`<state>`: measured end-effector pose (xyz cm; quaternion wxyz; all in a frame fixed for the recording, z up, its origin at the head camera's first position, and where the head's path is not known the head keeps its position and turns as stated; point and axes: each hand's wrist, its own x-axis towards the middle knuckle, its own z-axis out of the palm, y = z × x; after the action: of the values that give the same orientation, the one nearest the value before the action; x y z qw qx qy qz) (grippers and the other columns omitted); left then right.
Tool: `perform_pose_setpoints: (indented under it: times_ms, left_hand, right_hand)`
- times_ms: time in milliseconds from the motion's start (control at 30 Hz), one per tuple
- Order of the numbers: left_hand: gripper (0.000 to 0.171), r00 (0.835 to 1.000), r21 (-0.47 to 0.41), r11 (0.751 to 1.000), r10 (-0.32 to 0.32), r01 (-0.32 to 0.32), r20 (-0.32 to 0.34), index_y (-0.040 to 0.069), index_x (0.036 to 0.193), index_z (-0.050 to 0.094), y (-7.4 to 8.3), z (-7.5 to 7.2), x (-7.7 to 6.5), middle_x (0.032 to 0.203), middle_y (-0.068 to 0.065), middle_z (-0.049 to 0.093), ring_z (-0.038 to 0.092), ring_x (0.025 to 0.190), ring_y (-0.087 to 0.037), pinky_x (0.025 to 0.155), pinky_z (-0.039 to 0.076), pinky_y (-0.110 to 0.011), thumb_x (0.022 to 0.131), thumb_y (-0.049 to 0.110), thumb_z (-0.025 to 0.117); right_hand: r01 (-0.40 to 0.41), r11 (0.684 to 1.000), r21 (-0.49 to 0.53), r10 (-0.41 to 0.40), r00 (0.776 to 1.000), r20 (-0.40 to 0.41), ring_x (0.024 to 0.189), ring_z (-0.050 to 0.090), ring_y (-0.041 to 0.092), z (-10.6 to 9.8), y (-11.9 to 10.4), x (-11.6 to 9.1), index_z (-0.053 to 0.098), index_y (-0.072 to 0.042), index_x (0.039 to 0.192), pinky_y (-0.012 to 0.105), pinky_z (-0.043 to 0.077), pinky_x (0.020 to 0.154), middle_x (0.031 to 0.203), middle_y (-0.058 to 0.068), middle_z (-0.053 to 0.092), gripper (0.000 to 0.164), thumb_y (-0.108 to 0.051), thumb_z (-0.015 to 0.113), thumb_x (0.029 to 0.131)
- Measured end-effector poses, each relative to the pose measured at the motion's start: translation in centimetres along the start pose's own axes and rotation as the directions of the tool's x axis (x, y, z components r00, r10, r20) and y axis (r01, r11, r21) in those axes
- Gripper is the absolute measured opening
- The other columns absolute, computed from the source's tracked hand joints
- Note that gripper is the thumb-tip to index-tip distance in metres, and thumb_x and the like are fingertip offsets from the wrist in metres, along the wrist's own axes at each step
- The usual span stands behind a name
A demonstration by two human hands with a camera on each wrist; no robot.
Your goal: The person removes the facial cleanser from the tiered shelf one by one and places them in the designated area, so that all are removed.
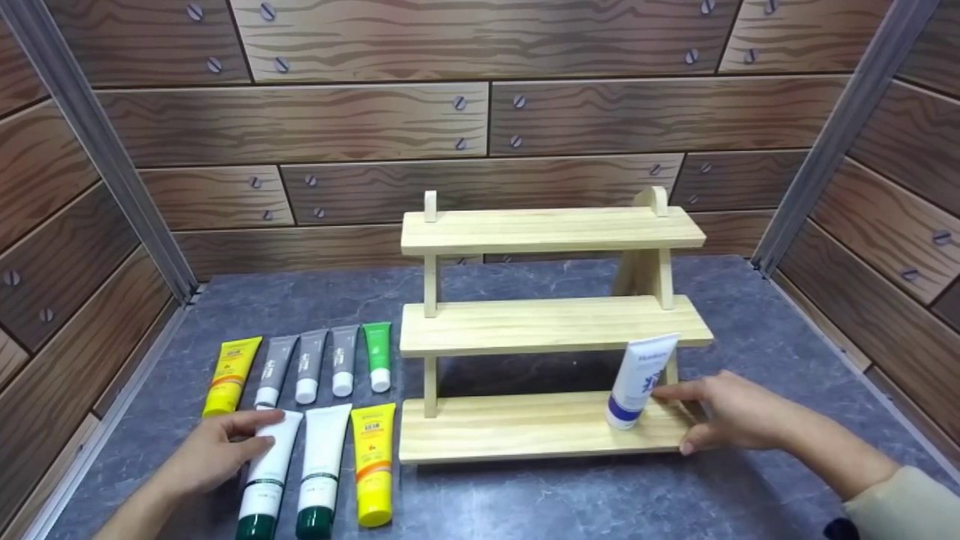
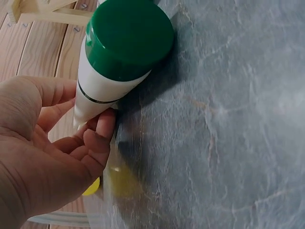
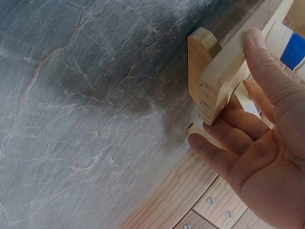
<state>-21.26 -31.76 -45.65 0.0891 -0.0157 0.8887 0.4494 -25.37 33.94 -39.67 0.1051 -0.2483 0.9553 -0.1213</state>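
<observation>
My left hand (image 1: 210, 454) holds the upper, flat end of a white tube with a dark green cap (image 1: 264, 487), lying leftmost in the front row. In the left wrist view, thumb and fingers are at both sides of that tube (image 2: 102, 86). My right hand (image 1: 739, 412) grips the right end of the bottom board of a three-tier wooden shelf (image 1: 510, 427). Its thumb presses the board's front edge (image 3: 233, 62) in the right wrist view, while the index finger reaches a white tube with a blue band (image 1: 641, 379) standing cap-down on that board.
Beside the left hand lie another white green-capped tube (image 1: 322, 465) and a yellow tube (image 1: 373, 465). Behind them are a second yellow tube (image 1: 232, 375), several grey tubes (image 1: 309, 364) and a green tube (image 1: 379, 356). Wood-patterned panels (image 1: 375, 120) enclose the grey marbled table (image 1: 540, 502).
</observation>
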Motion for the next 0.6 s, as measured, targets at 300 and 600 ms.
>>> perform_pose_setpoints:
  times_ms: [300,600]
  left_hand:
    - [0.043,1.0,-0.03,1.0,0.002,-0.002,-0.006,-0.007,0.141,0.063,-0.22,0.02,-0.21,0.133,-0.019,0.069,0.06,0.1,-0.02,0.076,0.051,-0.027,0.102,0.012,0.069]
    - [0.044,1.0,-0.008,1.0,0.021,-0.021,-0.02,-0.008,0.14,0.064,-0.52,-0.31,-0.22,0.144,-0.026,0.061,0.062,0.11,-0.023,0.083,0.052,-0.026,0.102,0.014,0.071]
  right_hand:
    - [0.004,1.0,-0.01,-0.004,1.0,-0.001,0.083,0.055,0.014,0.01,0.07,-0.02,0.07,-0.011,0.14,0.049,0.052,0.081,0.093,-0.006,0.065,0.08,-0.043,0.095,0.071]
    - [0.028,1.0,0.012,-0.027,1.0,-0.01,0.075,0.049,0.012,0.05,0.1,-0.08,0.07,-0.009,0.14,0.034,0.045,0.066,0.081,-0.007,0.054,0.08,-0.04,0.095,0.072]
